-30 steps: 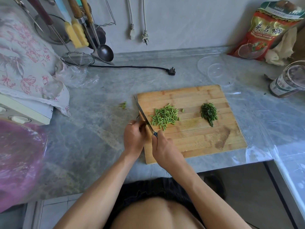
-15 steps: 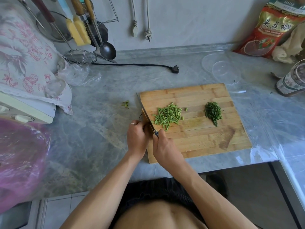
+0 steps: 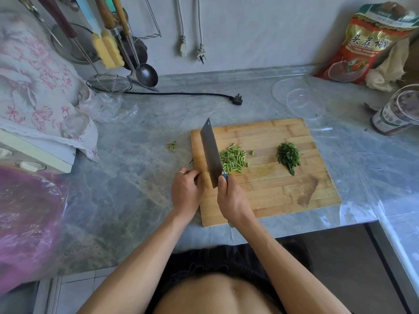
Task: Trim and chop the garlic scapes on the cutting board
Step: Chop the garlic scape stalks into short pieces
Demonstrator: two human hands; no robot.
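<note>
A: Hands? 
B: Right hand (image 3: 233, 198) wrapped round the cleaver (image 3: 212, 155) handle, blade flat side showing, over the cutting board's (image 3: 272, 198) left edge. Left hand (image 3: 186, 191) curled at that edge, can't tell what it pinches
A: Scapes?
B: Chopped scape pieces (image 3: 234, 160) piled just right of the blade; dark green trimmings (image 3: 289, 157) further right; a few bits (image 3: 171, 146) off-board on the counter (image 3: 136, 177)

The left hand (image 3: 184, 191) hides whatever it grips; the cleaver (image 3: 211, 155) handle is buried in the right hand (image 3: 233, 198).
</note>
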